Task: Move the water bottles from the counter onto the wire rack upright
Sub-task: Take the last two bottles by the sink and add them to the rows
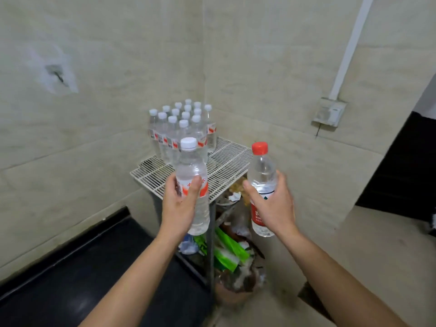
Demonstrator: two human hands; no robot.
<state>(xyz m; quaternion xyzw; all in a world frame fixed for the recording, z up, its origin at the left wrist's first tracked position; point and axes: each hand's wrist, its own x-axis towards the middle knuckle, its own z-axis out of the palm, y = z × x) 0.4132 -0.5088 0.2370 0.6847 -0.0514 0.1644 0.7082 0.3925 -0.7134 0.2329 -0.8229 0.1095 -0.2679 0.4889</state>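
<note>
Head view: I have both hands raised in front of the wire rack (226, 166), each carrying one bottle in the air, neither yet set down. My left hand (181, 204) is wrapped round the white-capped bottle (191, 166) at its label band, thumb across the front. My right hand (273, 204) grasps the red-capped bottle (262, 171) at about the same height. Both bottles are cap up and close to upright. I judge the mid-body grip is there to leave each base free, so it can meet the wires flat.

The standing bottles (179, 128) crowd the rack's far corner, at twelve o'clock from my left hand, caps up and packed touching. They sit deep against the walls, which I take as filling from the back so the near side stays reachable. Bare grid shows at three o'clock of that group and along the near edge.

What stands in the way is mostly that group: a bottle brought in from six o'clock could nudge the front row over. The wire gaps may also let a base rock.

Under the rack, at six o'clock, sits a rubbish bag (236, 256) with green wrappers. The dark desk (70, 267) lies at seven o'clock. A wall socket box (329, 112) hangs at two o'clock, well apart from the rack, with a white conduit (349, 48) rising from it
</note>
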